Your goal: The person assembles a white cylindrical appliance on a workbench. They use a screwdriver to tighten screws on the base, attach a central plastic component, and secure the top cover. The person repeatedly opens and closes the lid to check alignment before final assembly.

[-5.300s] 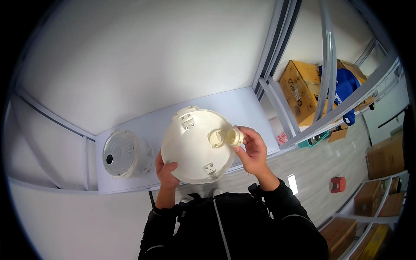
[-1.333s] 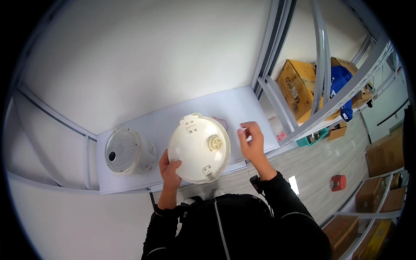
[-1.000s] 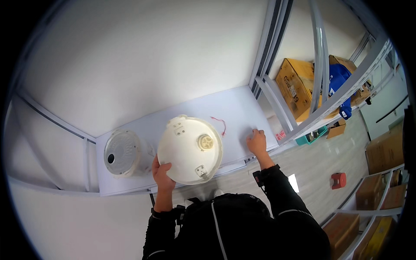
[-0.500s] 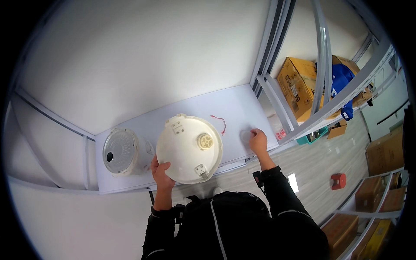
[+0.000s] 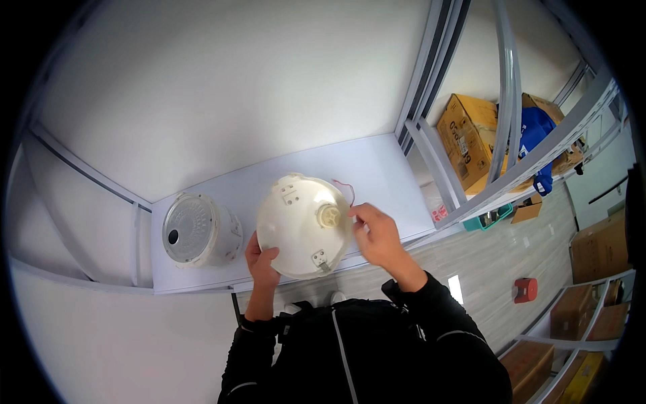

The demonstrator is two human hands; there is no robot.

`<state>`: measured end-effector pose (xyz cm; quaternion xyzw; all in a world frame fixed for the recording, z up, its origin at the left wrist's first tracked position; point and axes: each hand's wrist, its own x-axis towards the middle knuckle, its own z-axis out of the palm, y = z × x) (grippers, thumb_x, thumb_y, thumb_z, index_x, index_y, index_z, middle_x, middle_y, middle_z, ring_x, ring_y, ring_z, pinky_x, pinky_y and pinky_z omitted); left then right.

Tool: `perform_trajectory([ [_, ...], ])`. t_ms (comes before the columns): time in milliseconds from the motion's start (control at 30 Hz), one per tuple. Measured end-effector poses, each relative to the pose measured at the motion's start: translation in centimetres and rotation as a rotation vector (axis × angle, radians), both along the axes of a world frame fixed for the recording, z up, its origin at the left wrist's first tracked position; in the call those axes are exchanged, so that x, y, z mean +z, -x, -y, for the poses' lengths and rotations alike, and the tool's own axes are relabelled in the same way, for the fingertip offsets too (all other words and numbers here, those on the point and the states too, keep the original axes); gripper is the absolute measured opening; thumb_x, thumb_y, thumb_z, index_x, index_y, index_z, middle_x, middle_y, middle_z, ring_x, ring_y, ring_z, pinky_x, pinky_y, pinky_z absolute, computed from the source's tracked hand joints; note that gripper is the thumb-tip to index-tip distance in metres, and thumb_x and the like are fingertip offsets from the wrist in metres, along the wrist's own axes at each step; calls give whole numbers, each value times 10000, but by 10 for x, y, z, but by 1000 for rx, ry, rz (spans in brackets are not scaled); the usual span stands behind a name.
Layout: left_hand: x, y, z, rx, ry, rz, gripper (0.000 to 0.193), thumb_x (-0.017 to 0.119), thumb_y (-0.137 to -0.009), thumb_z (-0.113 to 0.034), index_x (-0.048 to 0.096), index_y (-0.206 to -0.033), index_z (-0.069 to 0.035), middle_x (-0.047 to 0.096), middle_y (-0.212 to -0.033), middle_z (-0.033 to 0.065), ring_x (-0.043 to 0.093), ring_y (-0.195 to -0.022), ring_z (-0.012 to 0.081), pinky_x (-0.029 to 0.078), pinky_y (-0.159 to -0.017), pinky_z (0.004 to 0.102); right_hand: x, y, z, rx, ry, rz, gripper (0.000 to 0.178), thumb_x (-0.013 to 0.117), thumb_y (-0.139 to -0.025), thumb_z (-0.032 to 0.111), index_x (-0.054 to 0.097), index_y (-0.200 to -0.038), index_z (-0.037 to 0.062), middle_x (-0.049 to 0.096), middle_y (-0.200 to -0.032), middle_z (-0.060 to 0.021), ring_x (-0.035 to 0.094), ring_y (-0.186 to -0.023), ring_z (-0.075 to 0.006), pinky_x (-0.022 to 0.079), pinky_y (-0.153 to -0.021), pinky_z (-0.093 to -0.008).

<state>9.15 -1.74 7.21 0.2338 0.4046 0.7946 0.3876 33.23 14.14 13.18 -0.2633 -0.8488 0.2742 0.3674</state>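
Observation:
My left hand grips the lower left rim of a round white plastic lid, thumb on the inner face. The lid is tilted up over the table's front edge, showing two small metal plates with screws and a cream round fitting right of its middle. At the lid's right edge is my right hand, fingers closed in a pinch beside the fitting. What they hold, if anything, I cannot make out. Left of the lid stands a white cylindrical appliance body with a grey, patterned round face and a dark hole.
A thin red wire lies on the pale table behind the lid. Grey metal posts rise at the table's right end. Past them are cardboard boxes, a blue cloth, a teal bin and a red stool.
My right hand has moved left from a small clear round piece on the table to the lid's right edge. That piece no longer shows. The lid has tilted and shifted slightly right.

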Motion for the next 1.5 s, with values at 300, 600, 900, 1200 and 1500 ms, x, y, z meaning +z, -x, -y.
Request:
perform_trajectory([
  [300, 18, -15, -3, -61, -8, -133, 541, 581, -786, 0, 622, -1321, 74, 724, -1157, 100, 680, -1035, 171, 526, -935, 300, 0, 23, 20, -228, -8, 269, 510, 776, -915, 413, 602, -1207, 34, 733, -938, -129, 741, -740, -307, 569, -609, -388],
  [600, 15, -14, -4, -36, 13, -120, 513, 566, -790, 13, 634, -1295, 77, 730, -1137, 105, 686, -1002, 172, 535, -911, 299, -3, 16, 18, -60, -98, 260, 436, 770, -911, 219, 575, -1272, 71, 656, -1134, -153, 707, -774, -380, 572, -637, -461],
  [900, -34, 9, -2, 62, 176, -5, 485, 562, -811, -1, 628, -1285, 79, 724, -1120, 129, 702, -993, 208, 561, -897, 325, 0, 8, 11, 87, 494, -149, 394, 754, -960, 192, 602, -1300, 63, 670, -1126, -22, 471, -566, -109, 417, -539, -268],
  [1200, -83, 28, 8, 194, 345, 112, 485, 525, -830, -50, 610, -1293, 68, 696, -1200, 156, 697, -1080, 269, 561, -948, 372, 2, 8, 15, 163, 456, -181, 408, 748, -982, 170, 588, -1334, 40, 645, -1125, 20, 383, -587, -32, 351, -537, -211],
  [1500, -133, 59, 11, 279, 373, -17, 417, 600, -897, -44, 626, -1304, 45, 706, -1169, 122, 686, -1040, 202, 547, -898, 342, 1, 14, 16, 164, 446, -190, 410, 753, -982, 172, 586, -1331, 36, 651, -1118, 16, 388, -604, -30, 347, -539, -211],
])
